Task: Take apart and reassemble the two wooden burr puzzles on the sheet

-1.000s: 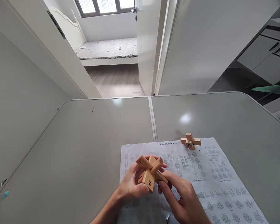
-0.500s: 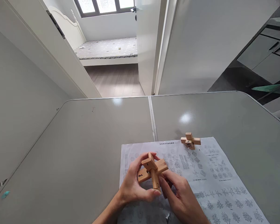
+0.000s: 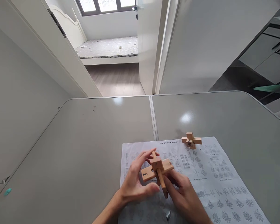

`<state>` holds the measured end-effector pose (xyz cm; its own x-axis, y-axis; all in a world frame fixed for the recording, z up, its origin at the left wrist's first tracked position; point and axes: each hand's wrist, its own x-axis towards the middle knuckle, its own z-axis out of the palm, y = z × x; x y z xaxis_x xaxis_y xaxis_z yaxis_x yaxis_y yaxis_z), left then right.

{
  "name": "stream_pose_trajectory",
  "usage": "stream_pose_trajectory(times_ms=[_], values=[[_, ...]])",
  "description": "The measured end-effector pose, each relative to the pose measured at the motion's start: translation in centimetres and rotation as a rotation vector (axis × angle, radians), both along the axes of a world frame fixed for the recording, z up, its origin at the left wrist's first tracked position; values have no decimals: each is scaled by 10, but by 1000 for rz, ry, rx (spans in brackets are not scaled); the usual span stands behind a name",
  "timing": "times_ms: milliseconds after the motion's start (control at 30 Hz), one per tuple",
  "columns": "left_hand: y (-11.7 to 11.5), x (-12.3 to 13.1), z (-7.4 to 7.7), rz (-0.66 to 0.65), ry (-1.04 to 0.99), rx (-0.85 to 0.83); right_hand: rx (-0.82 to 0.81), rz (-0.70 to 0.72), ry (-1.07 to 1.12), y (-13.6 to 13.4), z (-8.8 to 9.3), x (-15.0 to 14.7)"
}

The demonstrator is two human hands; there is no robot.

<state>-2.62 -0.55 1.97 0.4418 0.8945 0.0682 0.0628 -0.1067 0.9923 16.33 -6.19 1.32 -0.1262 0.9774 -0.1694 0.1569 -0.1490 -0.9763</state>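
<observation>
An interlocking wooden burr puzzle (image 3: 156,165) of crossed bars with black marks is held above a printed sheet (image 3: 214,186). My right hand (image 3: 183,189) grips it from below and the right, thumb and fingers closed on its lower part, some fingertips hidden. Around its left side curves my left hand (image 3: 136,180), loosely open: the thumb stands off the bars, while the fingers reach behind the upper end, perhaps touching it. A second crossed wooden puzzle (image 3: 190,140) rests at the sheet's top edge, apart from both hands.
A grey table (image 3: 102,127) with a central seam (image 3: 153,115) carries the sheet, which is covered in small diagrams. Beyond the far edge, a doorway with an open white door (image 3: 150,40) shows a bed (image 3: 109,46). Cabinets (image 3: 266,46) stand at the far right.
The held puzzle has turned and shifted slightly right, its front bar now pointing lower right. My left thumb has come away from that bar; my right hand keeps its grip.
</observation>
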Motion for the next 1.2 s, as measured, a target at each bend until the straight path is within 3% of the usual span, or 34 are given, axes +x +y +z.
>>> stream_pose_trajectory(times_ms=[100,267,600,967,1200], values=[[0,0,3,38,-36,-138,-44,-39,61,1,5,2],[1,1,4,-26,-203,-431,-81,-91,65,2,4,3],[5,2,-2,-17,-438,-734,13,-134,-22,-1,-10,2],[4,5,-3,-38,-482,-780,133,-233,-149,-1,-6,-5],[1,4,-1,-94,-426,-694,17,-205,-96,-1,-1,1]])
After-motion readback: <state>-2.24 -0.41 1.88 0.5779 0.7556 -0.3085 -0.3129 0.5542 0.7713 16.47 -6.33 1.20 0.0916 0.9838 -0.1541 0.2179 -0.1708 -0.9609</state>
